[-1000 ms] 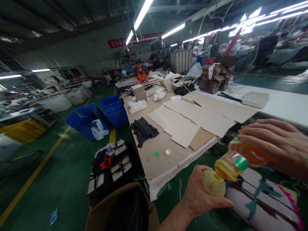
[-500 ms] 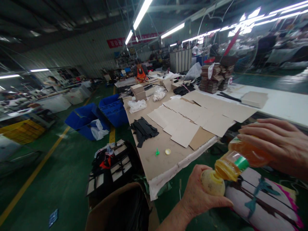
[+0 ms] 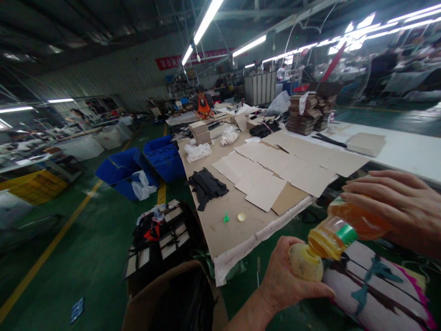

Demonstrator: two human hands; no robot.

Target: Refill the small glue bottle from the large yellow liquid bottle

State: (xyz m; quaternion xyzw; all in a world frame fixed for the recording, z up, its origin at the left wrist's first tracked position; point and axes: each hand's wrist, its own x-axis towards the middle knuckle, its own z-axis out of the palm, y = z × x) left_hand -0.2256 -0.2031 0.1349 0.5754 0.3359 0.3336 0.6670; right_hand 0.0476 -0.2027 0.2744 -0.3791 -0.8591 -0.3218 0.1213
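Note:
My right hand (image 3: 399,207) is closed around a clear plastic bottle (image 3: 336,236) of orange-yellow liquid, tipped down to the left. The bottle's mouth meets the top of a small, pale yellow round container (image 3: 303,264). My left hand (image 3: 279,285) grips that container from the left, its thumb along the underside. Whether liquid is flowing cannot be made out. On the near corner of the table lie a small green nozzle-like piece (image 3: 226,218) and a round yellow-white cap (image 3: 241,217).
Flat beige sheets (image 3: 265,188) and black strips (image 3: 206,186) cover parts of the table (image 3: 220,243). Below my hands is a padded pinkish seat (image 3: 347,285) with tied strips. An open carton (image 3: 155,294) and blue bins (image 3: 120,170) stand left. A person in an orange apron (image 3: 204,108) works beyond.
Both hands, the bottle and the container hold nearly the same pose. The view has shifted very slightly, and the far person's head is raised more.

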